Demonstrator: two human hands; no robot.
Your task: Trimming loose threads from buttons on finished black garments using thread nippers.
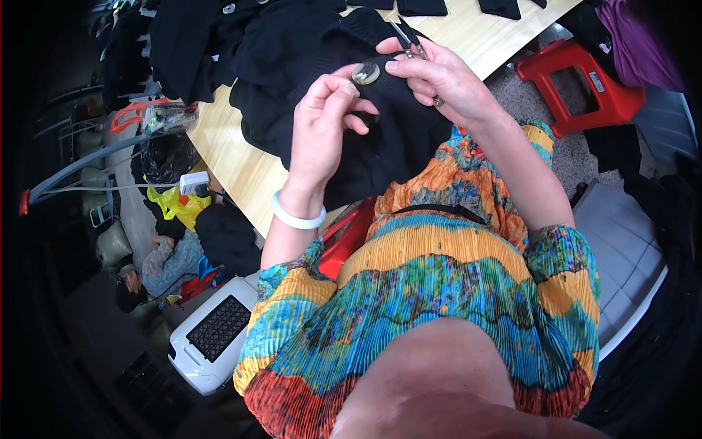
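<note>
A large round button (365,72), greyish with a pale rim, is between my two hands above a black knitted garment (292,55). My left hand (325,121) pinches its left edge with thumb and forefinger, the other fingers loosely curled. Closed around a small pair of scissors (405,36), my right hand (450,80) has its thumb tip close to the button's right edge. The blades point away from me, and the handles are mostly hidden in the palm. Whether a thread runs from the button cannot be made out.
The garment spreads over a light wooden table (234,150), with more dark pieces (499,7) at its far edge. A red plastic stool (537,80) stands at the right. A grey tub (621,249) is beside me. At left are a yellow bag (179,207) and another person (172,263).
</note>
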